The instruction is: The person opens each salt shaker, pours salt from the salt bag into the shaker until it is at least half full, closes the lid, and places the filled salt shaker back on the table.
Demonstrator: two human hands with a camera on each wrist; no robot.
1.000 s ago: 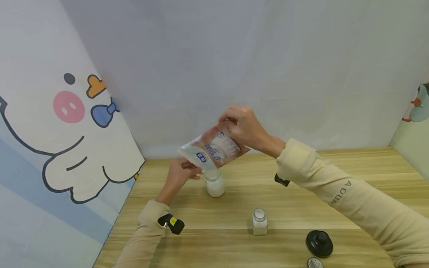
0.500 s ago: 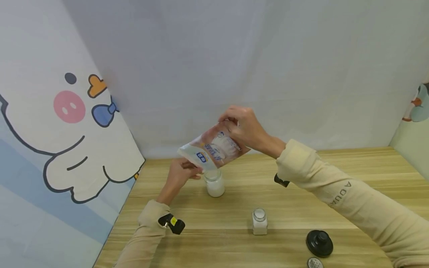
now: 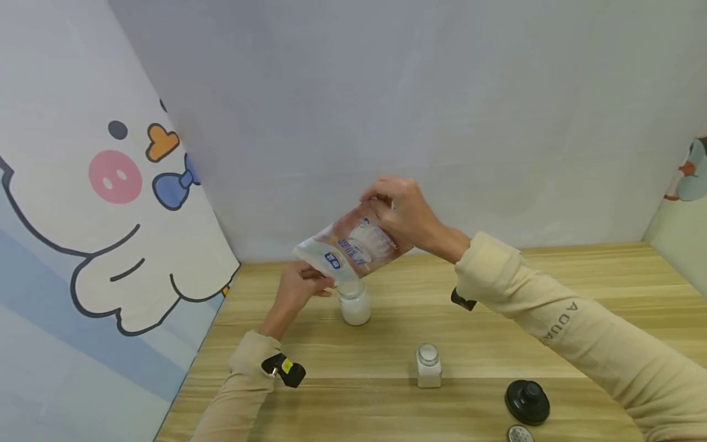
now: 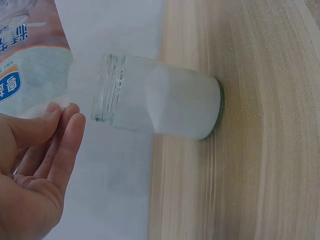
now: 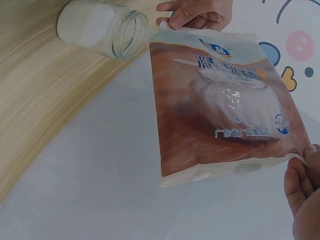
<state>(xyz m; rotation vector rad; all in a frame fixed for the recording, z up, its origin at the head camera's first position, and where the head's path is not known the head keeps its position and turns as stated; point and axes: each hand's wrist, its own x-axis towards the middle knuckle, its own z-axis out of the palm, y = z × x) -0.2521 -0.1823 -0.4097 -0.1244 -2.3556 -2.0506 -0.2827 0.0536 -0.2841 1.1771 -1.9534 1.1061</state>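
A printed plastic salt bag (image 3: 359, 242) is tilted, its pale end down over the mouth of a glass jar (image 3: 355, 310). My left hand (image 3: 298, 288) pinches the low edge of the bag, beside the jar. The far upper corner is pinched by my right hand (image 3: 409, 212). In the left wrist view the jar (image 4: 165, 100) holds white grains heaped in a slope, and a faint whitish haze lies between bag and jar mouth. Seen from the right wrist, the bag (image 5: 220, 105) looks flat and slack, its lower edge just beside the jar's rim (image 5: 131, 35).
A small square glass shaker bottle (image 3: 428, 368) with white contents stands uncapped nearer the front. To its right lie a black knobbed lid (image 3: 527, 402) and a perforated metal cap (image 3: 520, 434). White specks dot the wooden table (image 4: 260, 100). A cartoon-printed panel (image 3: 110, 245) borders the left side.
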